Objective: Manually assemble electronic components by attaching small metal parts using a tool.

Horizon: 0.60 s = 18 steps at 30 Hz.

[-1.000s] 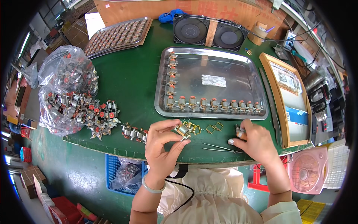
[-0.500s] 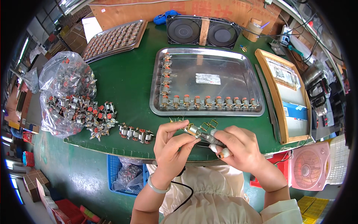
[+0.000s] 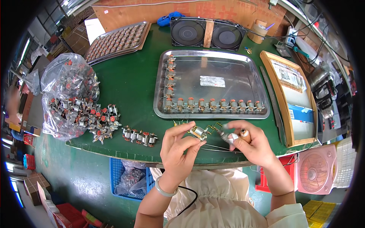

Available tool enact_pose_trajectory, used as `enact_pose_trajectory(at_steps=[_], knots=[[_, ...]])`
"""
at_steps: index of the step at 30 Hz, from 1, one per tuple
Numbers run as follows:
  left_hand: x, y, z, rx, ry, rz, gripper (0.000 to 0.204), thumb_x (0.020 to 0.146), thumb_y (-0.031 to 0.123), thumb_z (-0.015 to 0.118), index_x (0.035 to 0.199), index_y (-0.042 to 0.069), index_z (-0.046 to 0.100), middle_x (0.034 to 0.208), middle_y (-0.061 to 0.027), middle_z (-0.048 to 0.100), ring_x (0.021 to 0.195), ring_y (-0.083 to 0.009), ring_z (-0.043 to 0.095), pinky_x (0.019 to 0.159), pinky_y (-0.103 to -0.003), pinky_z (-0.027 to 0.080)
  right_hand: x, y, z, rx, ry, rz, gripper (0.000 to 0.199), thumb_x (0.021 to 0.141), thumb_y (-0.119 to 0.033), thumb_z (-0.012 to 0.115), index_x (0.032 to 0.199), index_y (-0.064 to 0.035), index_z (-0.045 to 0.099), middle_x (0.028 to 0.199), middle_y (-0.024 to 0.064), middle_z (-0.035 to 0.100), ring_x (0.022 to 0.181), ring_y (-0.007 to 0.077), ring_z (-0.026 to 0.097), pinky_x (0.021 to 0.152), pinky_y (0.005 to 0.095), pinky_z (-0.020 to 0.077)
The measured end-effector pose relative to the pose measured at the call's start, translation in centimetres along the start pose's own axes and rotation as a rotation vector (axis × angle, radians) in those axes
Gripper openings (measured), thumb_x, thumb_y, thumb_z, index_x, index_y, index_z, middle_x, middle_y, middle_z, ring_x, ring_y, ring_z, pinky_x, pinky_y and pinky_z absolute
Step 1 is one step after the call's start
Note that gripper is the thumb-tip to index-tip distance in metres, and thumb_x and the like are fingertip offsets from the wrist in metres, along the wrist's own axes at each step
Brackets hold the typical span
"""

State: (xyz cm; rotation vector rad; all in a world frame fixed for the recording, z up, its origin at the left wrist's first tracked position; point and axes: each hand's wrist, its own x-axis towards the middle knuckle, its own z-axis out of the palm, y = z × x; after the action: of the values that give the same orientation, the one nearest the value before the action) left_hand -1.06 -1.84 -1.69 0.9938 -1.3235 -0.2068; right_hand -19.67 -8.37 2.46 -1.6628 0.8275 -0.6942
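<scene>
Near the table's front edge, my left hand [image 3: 178, 146] pinches a small silver motor with brass-coloured metal parts [image 3: 198, 132] between thumb and fingertips. Just right of it, my right hand [image 3: 249, 142] is closed around a slim grey hand tool [image 3: 225, 136], blurred at its front; its exact kind cannot be made out. White wrapping covers some right fingertips. The tool's tip is apart from the motor. Small brass wire frames [image 3: 216, 127] lie behind the hands. Thin metal rods [image 3: 218, 148] rest on the table between them. A short row of motors [image 3: 139, 136] sits left of my left hand.
A metal tray [image 3: 156, 91] holds motors along its left and front sides. A plastic bag [image 3: 62, 81] spills loose motors at left. A full tray [image 3: 118, 40], two black fans [image 3: 187, 31] and a wooden-framed box [image 3: 287, 129] stand around. A blue crate [image 3: 114, 178] sits below.
My right hand has drawn the tool back to the right, away from the motor, and its grip has turned. My left hand still holds the motor, now slightly turned.
</scene>
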Motion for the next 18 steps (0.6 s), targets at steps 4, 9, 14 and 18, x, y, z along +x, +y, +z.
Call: enact_pose_trajectory(at_steps=[4, 9, 14, 18], knots=[[-0.1, 0.0, -0.1, -0.034, 0.001, -0.059, 0.021, 0.069, -0.004, 0.068, 0.084, 0.002, 0.054, 0.105, -0.0175, 0.053, 0.093, -0.0246, 0.057, 0.073, -0.032, 0.051, -0.2, 0.7, -2.0, -0.996, 0.068, -0.284, 0.026, 0.072, -0.008, 0.063, 0.095, -0.0014, 0.051, 0.060, 0.0132, 0.054, 0.055, 0.0305, 0.056, 0.050, 0.0361, 0.0451], [-0.3, 0.0, 0.1, -0.131, -0.150, -0.105, 0.034, 0.073, -0.007, 0.063, 0.097, 0.004, 0.042, 0.112, -0.0193, 0.048, 0.100, -0.0269, 0.053, 0.085, -0.036, 0.046, -0.1, 0.0, -1.4, -1.052, 0.097, -0.209, 0.024, 0.070, -0.007, 0.063, 0.091, -0.0012, 0.052, 0.076, 0.0146, 0.057, 0.061, 0.0306, 0.058, 0.052, 0.0374, 0.0456], [-0.7, 0.0, 0.2, -0.216, -0.157, -0.140, 0.035, 0.073, -0.007, 0.063, 0.098, 0.003, 0.041, 0.112, -0.0197, 0.048, 0.101, -0.0263, 0.053, 0.086, -0.036, 0.045, 1.6, -2.5, 1.4, -0.497, -0.088, -0.421, 0.029, 0.068, -0.003, 0.062, 0.095, -0.0017, 0.053, 0.078, 0.0124, 0.056, 0.066, 0.0287, 0.058, 0.054, 0.0358, 0.0461], [-0.6, -0.1, -0.8, -0.267, -0.076, -0.216, 0.043, 0.075, -0.005, 0.062, 0.108, 0.003, 0.036, 0.117, -0.0205, 0.046, 0.106, -0.0282, 0.050, 0.090, -0.037, 0.042, 3.9, -2.8, 2.3, -0.572, -0.192, -0.540, 0.023, 0.069, -0.005, 0.062, 0.089, -0.0025, 0.052, 0.077, 0.0113, 0.055, 0.067, 0.0297, 0.057, 0.055, 0.0380, 0.0458]])
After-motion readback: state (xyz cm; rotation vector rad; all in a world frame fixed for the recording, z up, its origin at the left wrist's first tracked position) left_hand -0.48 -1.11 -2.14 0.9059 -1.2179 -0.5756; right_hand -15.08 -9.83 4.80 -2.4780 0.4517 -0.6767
